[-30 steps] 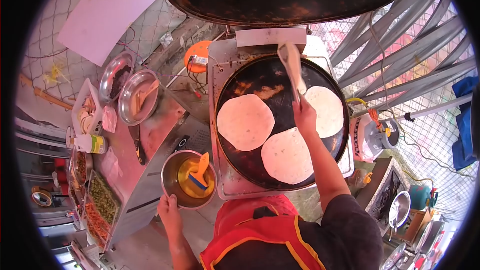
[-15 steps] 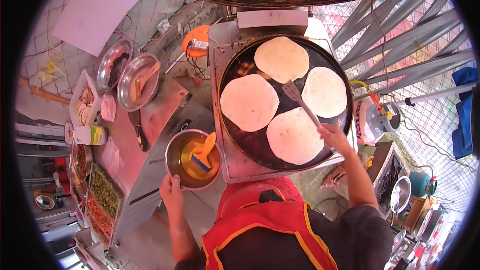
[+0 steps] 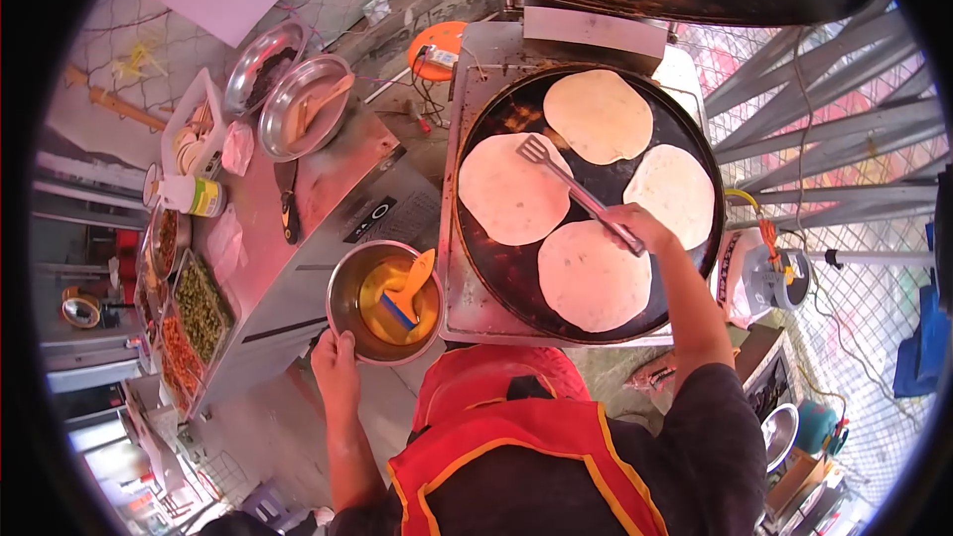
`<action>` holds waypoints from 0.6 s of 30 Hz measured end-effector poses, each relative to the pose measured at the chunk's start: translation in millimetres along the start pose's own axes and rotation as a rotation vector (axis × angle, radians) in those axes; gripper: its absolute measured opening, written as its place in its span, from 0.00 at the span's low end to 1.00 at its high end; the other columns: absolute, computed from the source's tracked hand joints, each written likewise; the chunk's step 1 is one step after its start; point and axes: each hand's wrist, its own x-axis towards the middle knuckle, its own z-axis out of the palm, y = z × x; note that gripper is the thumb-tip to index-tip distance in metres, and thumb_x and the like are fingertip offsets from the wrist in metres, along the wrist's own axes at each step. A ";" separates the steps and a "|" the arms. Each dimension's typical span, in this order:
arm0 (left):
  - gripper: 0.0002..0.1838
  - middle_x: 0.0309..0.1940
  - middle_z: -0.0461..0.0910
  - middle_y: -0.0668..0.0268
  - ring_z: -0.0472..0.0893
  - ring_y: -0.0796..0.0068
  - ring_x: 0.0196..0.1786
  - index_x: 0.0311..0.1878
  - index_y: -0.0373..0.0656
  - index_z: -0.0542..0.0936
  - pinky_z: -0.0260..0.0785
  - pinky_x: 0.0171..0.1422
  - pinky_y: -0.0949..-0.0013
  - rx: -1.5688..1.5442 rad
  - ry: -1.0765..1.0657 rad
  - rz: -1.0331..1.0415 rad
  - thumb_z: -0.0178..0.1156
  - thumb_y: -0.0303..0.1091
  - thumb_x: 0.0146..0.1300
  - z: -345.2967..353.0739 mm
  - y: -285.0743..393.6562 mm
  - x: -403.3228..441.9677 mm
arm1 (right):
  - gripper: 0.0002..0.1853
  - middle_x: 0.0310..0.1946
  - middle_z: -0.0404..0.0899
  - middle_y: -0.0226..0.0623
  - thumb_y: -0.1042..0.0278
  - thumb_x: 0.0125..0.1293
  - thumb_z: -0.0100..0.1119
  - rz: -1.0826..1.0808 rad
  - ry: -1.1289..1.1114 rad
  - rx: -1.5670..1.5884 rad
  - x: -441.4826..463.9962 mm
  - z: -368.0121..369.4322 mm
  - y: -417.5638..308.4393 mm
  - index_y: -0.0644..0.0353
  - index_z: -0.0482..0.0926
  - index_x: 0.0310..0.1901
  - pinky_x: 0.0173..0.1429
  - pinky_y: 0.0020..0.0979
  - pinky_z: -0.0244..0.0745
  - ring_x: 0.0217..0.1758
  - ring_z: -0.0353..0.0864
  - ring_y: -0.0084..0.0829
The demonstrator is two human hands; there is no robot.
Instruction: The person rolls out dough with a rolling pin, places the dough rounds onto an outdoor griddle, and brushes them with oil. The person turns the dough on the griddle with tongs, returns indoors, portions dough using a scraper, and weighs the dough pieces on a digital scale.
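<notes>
Had four round flatbreads on the big black griddle. Held a slotted turner in the right hand, with fingers closed round the handle and the flat end over the left flatbread. Could not tell if touching. Gripped the edge of a shiny metal bowl with the fingers of the left hand, near the griddle. Saw yellow liquid and an orange-handled brush in the bowl.

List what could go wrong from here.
The left hand grips the pot by its rim, so a tilt might spill the yellow liquid. The right hand is above the pan, so a burn is possible if it's hot. The spatula, its head over the leftmost flatbread, could tear it.
</notes>
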 end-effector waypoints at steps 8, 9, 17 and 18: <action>0.10 0.21 0.69 0.74 0.66 0.85 0.25 0.31 0.34 0.75 0.61 0.30 0.75 -0.082 0.027 -0.017 0.52 0.31 0.66 -1.4 -0.7 -20.2 | 0.13 0.20 0.75 0.27 0.61 0.65 0.59 -0.258 0.154 -0.101 -28.8 41.6 -22.3 0.62 0.81 0.42 0.20 0.19 0.61 0.17 0.69 0.17; 0.10 0.21 0.68 0.74 0.66 0.85 0.25 0.31 0.34 0.75 0.61 0.30 0.75 -0.059 0.023 0.001 0.52 0.31 0.66 -3.9 -6.6 -19.1 | 0.16 0.20 0.75 0.30 0.61 0.65 0.59 -0.308 0.262 -0.263 -40.5 49.1 -29.1 0.60 0.80 0.50 0.23 0.23 0.66 0.17 0.69 0.21; 0.10 0.20 0.68 0.71 0.66 0.83 0.26 0.30 0.34 0.74 0.62 0.31 0.74 -0.028 -0.048 0.096 0.53 0.31 0.65 -19.4 -25.3 1.1 | 0.30 0.35 0.77 0.42 0.54 0.60 0.60 -0.636 0.666 -1.369 -53.0 108.8 28.1 0.59 0.67 0.61 0.36 0.39 0.78 0.37 0.80 0.41; 0.10 0.20 0.68 0.71 0.66 0.83 0.27 0.30 0.34 0.74 0.62 0.32 0.74 -0.021 -0.059 0.104 0.53 0.31 0.65 -22.5 -28.5 3.5 | 0.30 0.35 0.77 0.42 0.54 0.60 0.61 -0.628 0.649 -1.420 -52.6 120.8 39.8 0.58 0.67 0.61 0.36 0.39 0.78 0.37 0.80 0.41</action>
